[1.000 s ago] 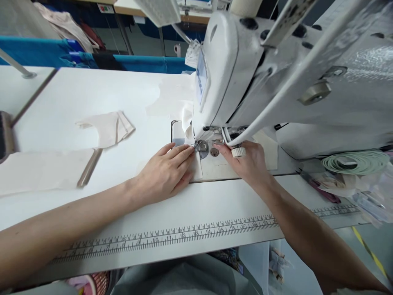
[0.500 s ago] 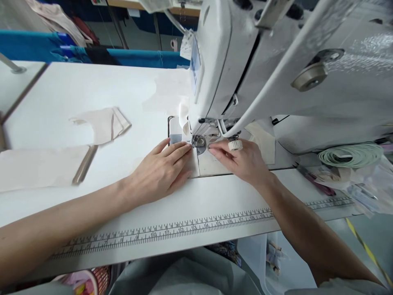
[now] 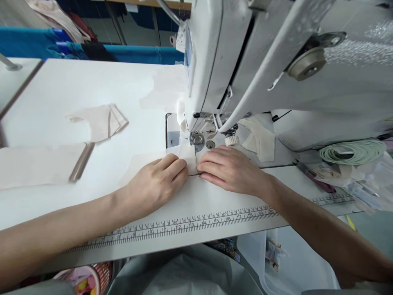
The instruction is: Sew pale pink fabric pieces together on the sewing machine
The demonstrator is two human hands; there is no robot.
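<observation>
A person sits at a white counter with a big white sewing machine on it. Both hands lie flat on a pale piece of cloth just in front of the machine's metal foot.

The left hand rests palm down on the cloth. Its fingers are stretched out and close together, pressing the cloth onto the counter. They do not grip anything.

The right hand also lies palm down, just beside the left hand. Its fingers point to the left, close together, and their tips press on the edge of the cloth. The two hands almost touch at the fingertips.

The cloth runs from under the hands up to the metal foot, and its far end lies under the foot.

A small cream knob sits just behind the right hand. A ruler strip with numbers runs along the front edge of the counter. To the left lie a folded pale cloth piece and a longer pale piece. At the far right is a roll of green tape.
</observation>
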